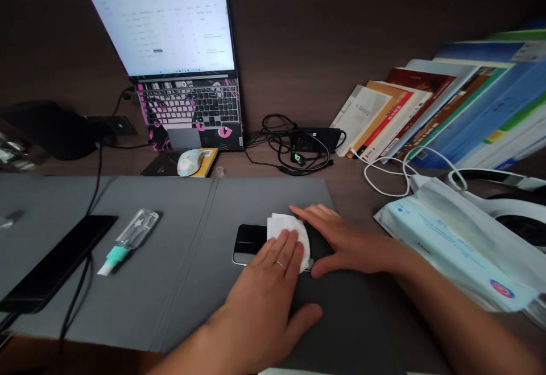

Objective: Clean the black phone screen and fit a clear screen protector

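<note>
A dark phone [247, 242] lies flat on the grey desk mat [179, 284]. A white wipe [285, 226] rests on the phone's middle. My left hand [264, 292], a ring on one finger, presses on the wipe with its fingers flat and together. My right hand [343, 242] covers the phone's right end. Its fingers lie along the far edge and its thumb sits at the near edge, so it clamps the phone in place.
A small spray bottle with a teal cap [130, 239] and a second dark phone [53, 264] lie on the mat's left. A pack of wipes [460, 244] sits right. Behind are a laptop [187, 107], a mouse [190, 161], cables [294, 147] and leaning books [439, 113].
</note>
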`<state>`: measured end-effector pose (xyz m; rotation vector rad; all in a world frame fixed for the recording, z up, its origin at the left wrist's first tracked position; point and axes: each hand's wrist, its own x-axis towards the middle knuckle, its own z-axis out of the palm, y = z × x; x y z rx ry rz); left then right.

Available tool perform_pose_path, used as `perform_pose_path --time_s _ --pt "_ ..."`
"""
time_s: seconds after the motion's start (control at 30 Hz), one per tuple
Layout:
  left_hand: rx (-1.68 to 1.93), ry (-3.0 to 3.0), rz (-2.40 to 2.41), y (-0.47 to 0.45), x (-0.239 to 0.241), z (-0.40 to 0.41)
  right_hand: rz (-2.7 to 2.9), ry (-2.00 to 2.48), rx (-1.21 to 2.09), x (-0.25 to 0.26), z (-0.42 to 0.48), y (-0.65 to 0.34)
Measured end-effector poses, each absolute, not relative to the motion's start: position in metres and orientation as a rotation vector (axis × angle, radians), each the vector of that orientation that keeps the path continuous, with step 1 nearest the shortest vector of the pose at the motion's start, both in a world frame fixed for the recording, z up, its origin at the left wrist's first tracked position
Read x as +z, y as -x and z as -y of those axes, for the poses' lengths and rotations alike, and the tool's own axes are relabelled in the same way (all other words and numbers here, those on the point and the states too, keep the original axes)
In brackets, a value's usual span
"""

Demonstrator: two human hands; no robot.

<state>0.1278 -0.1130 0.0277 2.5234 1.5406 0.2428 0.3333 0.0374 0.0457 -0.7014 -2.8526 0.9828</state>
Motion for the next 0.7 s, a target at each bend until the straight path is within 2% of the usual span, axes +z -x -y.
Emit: perform_pose_path --time_s 0.37,0.7 --pt "0.323 -2.518 -1.711 -0.064 0.017 0.144 2.831 0.682 1.008 0.047 -0.035 -0.332" --pt "0.210 -2.482 -1.626 -0.071 0.027 0.140 2.858 0.678 0.981 0.049 -0.036 -0.329"
